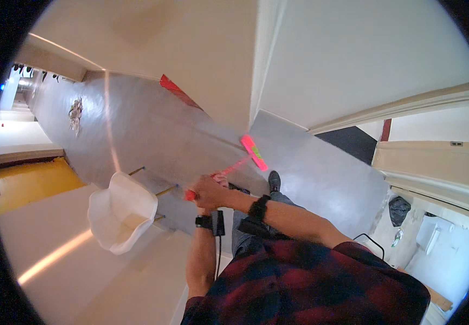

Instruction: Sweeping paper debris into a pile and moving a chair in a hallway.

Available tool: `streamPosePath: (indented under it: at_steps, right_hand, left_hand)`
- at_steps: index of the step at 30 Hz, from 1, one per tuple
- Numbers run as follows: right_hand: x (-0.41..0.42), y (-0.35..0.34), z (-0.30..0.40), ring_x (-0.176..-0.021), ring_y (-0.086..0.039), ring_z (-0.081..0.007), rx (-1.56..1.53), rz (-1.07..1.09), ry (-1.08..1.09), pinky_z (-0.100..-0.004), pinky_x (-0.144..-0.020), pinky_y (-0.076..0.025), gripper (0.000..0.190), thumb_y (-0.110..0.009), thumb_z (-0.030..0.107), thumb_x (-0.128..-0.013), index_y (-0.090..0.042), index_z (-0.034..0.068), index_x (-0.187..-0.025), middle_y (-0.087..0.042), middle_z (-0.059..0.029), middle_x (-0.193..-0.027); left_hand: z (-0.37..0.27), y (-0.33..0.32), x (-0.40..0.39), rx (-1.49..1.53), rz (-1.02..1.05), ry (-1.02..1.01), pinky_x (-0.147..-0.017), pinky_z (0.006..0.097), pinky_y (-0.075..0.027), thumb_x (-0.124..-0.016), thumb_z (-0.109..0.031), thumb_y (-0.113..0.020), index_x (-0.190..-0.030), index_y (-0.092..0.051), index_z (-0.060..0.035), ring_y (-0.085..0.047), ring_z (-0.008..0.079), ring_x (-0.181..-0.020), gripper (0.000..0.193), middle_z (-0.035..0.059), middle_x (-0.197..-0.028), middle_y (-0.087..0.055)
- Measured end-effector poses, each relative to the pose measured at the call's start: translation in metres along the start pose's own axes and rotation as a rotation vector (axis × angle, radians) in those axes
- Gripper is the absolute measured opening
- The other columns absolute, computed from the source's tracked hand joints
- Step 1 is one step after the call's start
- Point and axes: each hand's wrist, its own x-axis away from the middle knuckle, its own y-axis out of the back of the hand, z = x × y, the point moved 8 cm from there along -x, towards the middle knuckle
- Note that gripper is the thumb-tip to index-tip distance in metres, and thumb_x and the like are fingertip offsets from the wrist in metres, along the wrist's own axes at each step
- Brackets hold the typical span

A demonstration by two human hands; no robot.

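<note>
Both my hands are closed round the handle of a pink push broom (254, 152). My right hand (209, 192) grips near the red handle end (190, 195). My left hand (220, 179) is mostly hidden behind it, with only some fingers showing farther along the shaft (236, 165). The broom head rests on or just above the grey floor (218, 138), close to a wall corner; contact cannot be told. A dark shoe (274, 181) of mine is beside the broom head. Black straps circle both my wrists, and a cable hangs by the left forearm.
Left of my hands stands a white shell chair (126, 211) on thin legs. A heap of debris (76, 115) lies farther down the corridor. A red strip (180, 92) lies along the wall's foot. At right, a doorway shows a black plastic bag (399, 210).
</note>
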Motion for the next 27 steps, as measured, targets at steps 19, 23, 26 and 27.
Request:
streamPosePath:
  at_steps: [19,23,26,27]
  right_hand:
    - [-0.079,-0.071,0.055,-0.067,-0.056,-0.0373,0.107,0.0,0.108,-0.0437,-0.064,-0.043,0.019,-0.064,0.021,-0.074,-0.055,0.006,-0.066,-0.057,-0.015,-0.065]
    - [-0.098,-0.088,0.039,-0.066,-0.056,-0.0382,0.208,-0.016,-0.037,-0.0446,-0.063,-0.043,0.02,-0.064,0.021,-0.074,-0.055,0.005,-0.066,-0.057,-0.0162,-0.065]
    - [-0.116,-0.09,0.017,-0.065,-0.056,-0.039,0.24,-0.026,-0.12,-0.0453,-0.061,-0.043,0.02,-0.064,0.021,-0.075,-0.055,0.005,-0.066,-0.057,-0.0172,-0.065]
    - [-0.126,-0.095,0.014,-0.065,-0.056,-0.0392,0.231,-0.025,-0.131,-0.0456,-0.061,-0.043,0.02,-0.064,0.021,-0.075,-0.055,0.005,-0.066,-0.057,-0.0175,-0.065]
  left_hand:
    - [-0.117,-0.054,0.072,0.018,0.016,-0.065,-0.058,0.0257,-0.041,-0.088,-0.026,-0.053,-0.099,-0.054,-0.0012,-0.046,0.0126,-0.059,0.027,0.0011,-0.071,-0.045]
    - [-0.132,-0.025,0.073,-0.111,0.068,-0.104,-0.058,0.025,-0.042,-0.089,-0.025,-0.052,-0.1,-0.054,-0.0028,-0.049,0.0139,-0.061,0.025,0.0005,-0.073,-0.049]
    - [-0.145,-0.033,0.06,-0.133,0.07,-0.188,-0.058,0.025,-0.042,-0.091,-0.026,-0.046,-0.101,-0.053,-0.0023,-0.049,0.0155,-0.061,0.027,0.0004,-0.073,-0.051]
    - [-0.151,-0.034,0.053,-0.056,0.09,-0.144,-0.058,0.0251,-0.042,-0.091,-0.026,-0.046,-0.101,-0.053,-0.0025,-0.049,0.0155,-0.061,0.027,0.0005,-0.074,-0.051]
